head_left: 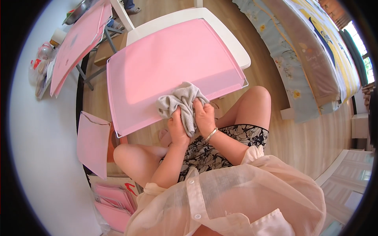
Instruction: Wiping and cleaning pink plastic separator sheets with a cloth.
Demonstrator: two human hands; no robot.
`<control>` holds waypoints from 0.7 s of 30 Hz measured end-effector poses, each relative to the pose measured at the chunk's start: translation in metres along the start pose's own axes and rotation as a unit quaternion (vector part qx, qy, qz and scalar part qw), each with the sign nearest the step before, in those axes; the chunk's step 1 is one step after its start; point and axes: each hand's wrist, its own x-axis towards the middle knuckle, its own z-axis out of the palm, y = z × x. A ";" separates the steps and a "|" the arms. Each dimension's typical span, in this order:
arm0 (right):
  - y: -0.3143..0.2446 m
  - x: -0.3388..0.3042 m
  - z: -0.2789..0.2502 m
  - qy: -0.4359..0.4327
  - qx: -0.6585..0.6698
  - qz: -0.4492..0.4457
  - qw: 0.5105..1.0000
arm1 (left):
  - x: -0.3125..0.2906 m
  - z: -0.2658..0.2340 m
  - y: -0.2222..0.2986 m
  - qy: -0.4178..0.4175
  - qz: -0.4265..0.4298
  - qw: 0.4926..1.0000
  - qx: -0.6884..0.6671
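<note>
Both hands grip a crumpled grey cloth (185, 97) at the near edge of a large pink panel. My left hand (178, 128) is closed round the cloth's lower left part, thumb on top. On the cloth's right side, my right hand (204, 117) is also closed, with a bracelet at its wrist. The pink panel (169, 59), fabric-like with thin white wire at its corners, lies flat on a white chair (232, 45). Part of the cloth hangs down between my hands, toward my lap.
More pink panels (80, 43) rest on a grey folding stand at the far left. Another pink panel (93, 143) leans by my left knee, near a box of folded pink pieces (114, 202). A bed (303, 51) stands at the right. Another person's foot (135, 10) shows at the top.
</note>
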 end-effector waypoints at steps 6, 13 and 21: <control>-0.015 0.037 -0.034 0.080 -0.005 -0.147 0.986 | 0.000 -0.014 0.005 0.023 0.010 0.999 0.041; 0.004 0.012 -0.002 0.019 0.007 -0.086 0.996 | 0.015 -0.002 -0.001 -0.035 -0.035 0.999 -0.003; -0.018 0.033 -0.040 0.089 0.014 -0.096 0.991 | 0.006 -0.014 0.004 -0.002 -0.052 0.998 0.031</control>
